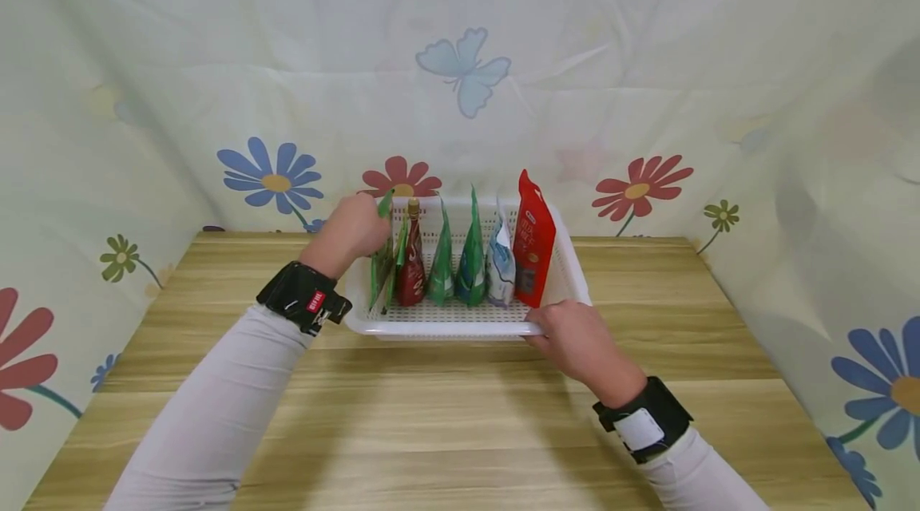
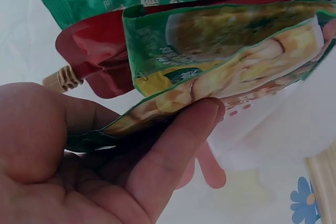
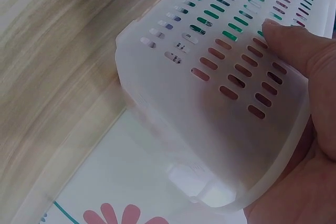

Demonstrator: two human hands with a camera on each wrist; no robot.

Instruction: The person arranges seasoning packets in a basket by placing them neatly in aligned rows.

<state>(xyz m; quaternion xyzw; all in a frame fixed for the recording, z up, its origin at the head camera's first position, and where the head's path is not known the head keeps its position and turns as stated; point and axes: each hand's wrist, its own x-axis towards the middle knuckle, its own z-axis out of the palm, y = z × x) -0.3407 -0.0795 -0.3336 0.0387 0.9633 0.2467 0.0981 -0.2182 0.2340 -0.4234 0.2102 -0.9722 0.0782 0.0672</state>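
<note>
A white plastic basket (image 1: 446, 328) stands on the table with upright packets in a row. At its left end my left hand (image 1: 352, 227) pinches the top of a green-edged food packet (image 2: 241, 69) between thumb and fingers. Right beside that packet is a similar green-edged packet (image 2: 210, 30), then a dark red spouted pouch (image 1: 411, 271) with a gold cap. My right hand (image 1: 578, 335) grips the basket's front right corner, the thumb lying on the slotted wall in the right wrist view. The packet's lower part is partly hidden in the head view.
Further right in the basket stand a green pouch (image 1: 442, 267), a darker green pouch (image 1: 470, 267), a white-and-blue pouch (image 1: 501, 259) and a tall red packet (image 1: 535, 243). Wood-grain table (image 1: 431, 415) surrounds the basket. A flower-printed cloth (image 1: 460, 8) hangs behind and along both sides.
</note>
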